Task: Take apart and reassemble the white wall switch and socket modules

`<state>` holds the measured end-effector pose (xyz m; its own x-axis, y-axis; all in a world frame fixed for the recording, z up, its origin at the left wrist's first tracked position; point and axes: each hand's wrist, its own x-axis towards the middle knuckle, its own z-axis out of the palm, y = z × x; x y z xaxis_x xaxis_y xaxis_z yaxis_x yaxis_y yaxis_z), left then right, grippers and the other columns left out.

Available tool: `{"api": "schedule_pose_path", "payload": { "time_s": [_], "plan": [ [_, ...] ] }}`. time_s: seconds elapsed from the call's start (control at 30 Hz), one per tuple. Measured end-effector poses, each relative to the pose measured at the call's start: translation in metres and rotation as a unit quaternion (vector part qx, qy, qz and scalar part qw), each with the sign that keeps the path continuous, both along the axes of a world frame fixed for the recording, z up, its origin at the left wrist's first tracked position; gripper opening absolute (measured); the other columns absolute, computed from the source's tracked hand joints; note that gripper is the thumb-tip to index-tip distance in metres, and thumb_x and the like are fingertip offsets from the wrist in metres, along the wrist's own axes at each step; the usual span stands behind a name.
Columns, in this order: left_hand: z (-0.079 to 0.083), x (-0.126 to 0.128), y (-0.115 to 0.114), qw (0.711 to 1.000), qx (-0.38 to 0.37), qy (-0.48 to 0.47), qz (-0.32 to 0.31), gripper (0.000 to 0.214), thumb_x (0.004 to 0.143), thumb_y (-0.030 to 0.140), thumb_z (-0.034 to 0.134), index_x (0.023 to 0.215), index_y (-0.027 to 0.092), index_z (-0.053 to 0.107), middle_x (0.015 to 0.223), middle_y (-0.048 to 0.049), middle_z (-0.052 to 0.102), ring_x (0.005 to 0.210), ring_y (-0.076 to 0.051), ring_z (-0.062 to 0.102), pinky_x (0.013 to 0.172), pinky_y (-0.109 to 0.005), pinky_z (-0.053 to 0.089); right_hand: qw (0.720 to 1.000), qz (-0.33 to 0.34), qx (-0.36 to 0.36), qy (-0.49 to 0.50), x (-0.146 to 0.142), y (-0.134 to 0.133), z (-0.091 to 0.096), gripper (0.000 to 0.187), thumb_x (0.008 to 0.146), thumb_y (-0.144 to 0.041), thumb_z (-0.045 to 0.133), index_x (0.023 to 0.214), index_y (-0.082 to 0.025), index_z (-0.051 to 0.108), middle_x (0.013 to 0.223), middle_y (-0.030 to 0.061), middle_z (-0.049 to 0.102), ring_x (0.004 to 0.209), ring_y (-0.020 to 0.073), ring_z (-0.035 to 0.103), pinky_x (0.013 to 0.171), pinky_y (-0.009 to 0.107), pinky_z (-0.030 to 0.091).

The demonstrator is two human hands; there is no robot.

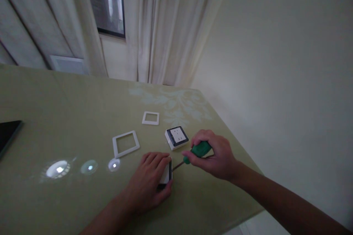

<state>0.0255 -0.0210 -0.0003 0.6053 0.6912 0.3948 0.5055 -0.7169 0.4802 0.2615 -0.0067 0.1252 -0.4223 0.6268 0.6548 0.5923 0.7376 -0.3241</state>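
Observation:
My left hand [150, 183] lies over a white wall socket [166, 176] on the table, fingers closed round it and pressing it down. My right hand [213, 156] grips a green-handled screwdriver [199, 150], whose metal tip points left and touches the socket's right edge. Just behind the screwdriver sits a second white socket [177, 137] with a dark rim, face up. Two white square frames lie further back: a larger one [125, 143] to the left and a smaller one [150, 118] behind it.
The table [68, 110] has a pale green glossy top with a leaf pattern and bright lamp reflections at the front left. A dark flat object [8, 134] lies at the left edge. Curtains and a window stand behind. The table's right edge drops to a white floor.

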Motion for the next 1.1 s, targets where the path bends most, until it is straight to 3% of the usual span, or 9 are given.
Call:
{"api": "schedule_pose_path", "payload": {
  "time_s": [0.1, 0.2, 0.33, 0.43, 0.53, 0.67, 0.83, 0.93, 1.1],
  "plan": [
    [0.002, 0.001, 0.0, 1.0, -0.003, -0.002, 0.0, 0.046, 0.088, 0.023, 0.067, 0.134, 0.02, 0.058, 0.135, -0.0137, 0.072, 0.122, -0.034, 0.064, 0.108, -0.056, 0.048, 1.0, -0.003, 0.0, -0.007, -0.002, 0.0, -0.011, 0.028, 0.091, -0.038, 0.086, 0.095, -0.025, 0.062, 0.077, -0.0014, 0.071, 0.065, 0.0139, 0.067, 0.062, 0.024, 0.053],
    [0.002, 0.001, 0.0, 1.0, -0.002, -0.008, 0.003, 0.048, 0.087, 0.023, 0.068, 0.134, 0.021, 0.059, 0.134, -0.0133, 0.072, 0.122, -0.034, 0.065, 0.109, -0.056, 0.048, 1.0, 0.001, -0.02, -0.002, -0.001, 0.0, -0.008, 0.028, 0.093, -0.041, 0.085, 0.095, -0.024, 0.063, 0.078, -0.0005, 0.071, 0.066, 0.0141, 0.067, 0.062, 0.024, 0.052],
    [-0.003, 0.002, 0.0, 1.0, 0.014, -0.004, 0.009, 0.051, 0.087, 0.026, 0.069, 0.137, 0.02, 0.061, 0.136, -0.0139, 0.072, 0.122, -0.036, 0.065, 0.107, -0.056, 0.048, 0.983, 0.076, -0.111, -0.128, 0.004, 0.005, 0.026, 0.029, 0.095, -0.048, 0.082, 0.098, -0.022, 0.069, 0.082, 0.0004, 0.073, 0.068, 0.0146, 0.068, 0.063, 0.026, 0.05],
    [-0.008, 0.003, 0.0, 0.999, 0.026, -0.003, 0.02, 0.053, 0.087, 0.026, 0.07, 0.14, 0.02, 0.061, 0.136, -0.0133, 0.072, 0.122, -0.035, 0.064, 0.107, -0.055, 0.049, 0.939, 0.126, -0.097, -0.305, 0.004, 0.009, 0.054, 0.027, 0.096, -0.048, 0.081, 0.092, -0.022, 0.073, 0.082, 0.0002, 0.073, 0.064, 0.0142, 0.066, 0.055, 0.026, 0.041],
    [-0.01, 0.005, -0.001, 0.999, 0.034, -0.008, 0.029, 0.053, 0.088, 0.026, 0.07, 0.14, 0.021, 0.062, 0.134, -0.0126, 0.073, 0.121, -0.035, 0.065, 0.105, -0.054, 0.05, 0.913, 0.138, -0.064, -0.379, -0.001, 0.008, 0.064, 0.023, 0.096, -0.03, 0.081, 0.076, -0.023, 0.07, 0.068, -0.0025, 0.068, 0.05, 0.0126, 0.055, 0.048, 0.03, 0.025],
    [-0.012, 0.007, -0.001, 0.999, 0.043, -0.007, 0.026, 0.053, 0.088, 0.025, 0.069, 0.139, 0.02, 0.062, 0.134, -0.0129, 0.073, 0.119, -0.035, 0.066, 0.103, -0.054, 0.05, 0.9, 0.147, -0.024, -0.41, -0.011, 0.0, 0.06, 0.031, 0.086, -0.002, 0.072, 0.064, -0.022, 0.063, 0.056, -0.0014, 0.061, 0.045, 0.0128, 0.046, 0.049, 0.035, 0.014],
    [-0.015, 0.009, -0.002, 0.998, 0.051, -0.005, 0.038, 0.054, 0.084, 0.024, 0.071, 0.138, 0.018, 0.062, 0.133, -0.0132, 0.074, 0.119, -0.036, 0.066, 0.103, -0.054, 0.049, 0.872, 0.165, -0.005, -0.46, -0.014, -0.001, 0.056, 0.023, 0.077, -0.006, 0.073, 0.063, -0.022, 0.065, 0.059, 0.0027, 0.065, 0.045, 0.0141, 0.043, 0.048, 0.037, 0.011],
    [-0.015, 0.011, -0.002, 0.998, 0.055, -0.001, 0.043, 0.053, 0.085, 0.025, 0.071, 0.136, 0.018, 0.063, 0.132, -0.0131, 0.075, 0.117, -0.036, 0.067, 0.102, -0.054, 0.05, 0.888, 0.16, -0.044, -0.429, -0.001, 0.012, 0.054, 0.021, 0.086, -0.007, 0.073, 0.073, -0.022, 0.068, 0.058, -0.0024, 0.063, 0.043, 0.0114, 0.04, 0.05, 0.035, 0.012],
    [-0.016, 0.012, -0.003, 0.997, 0.053, 0.004, 0.05, 0.051, 0.086, 0.027, 0.071, 0.136, 0.019, 0.063, 0.132, -0.0125, 0.076, 0.117, -0.036, 0.066, 0.1, -0.054, 0.049, 0.885, 0.129, -0.094, -0.437, 0.035, 0.021, 0.037, 0.02, 0.102, -0.033, 0.069, 0.086, -0.023, 0.072, 0.065, -0.0031, 0.067, 0.046, 0.0106, 0.046, 0.052, 0.031, 0.015]
  ]
}}
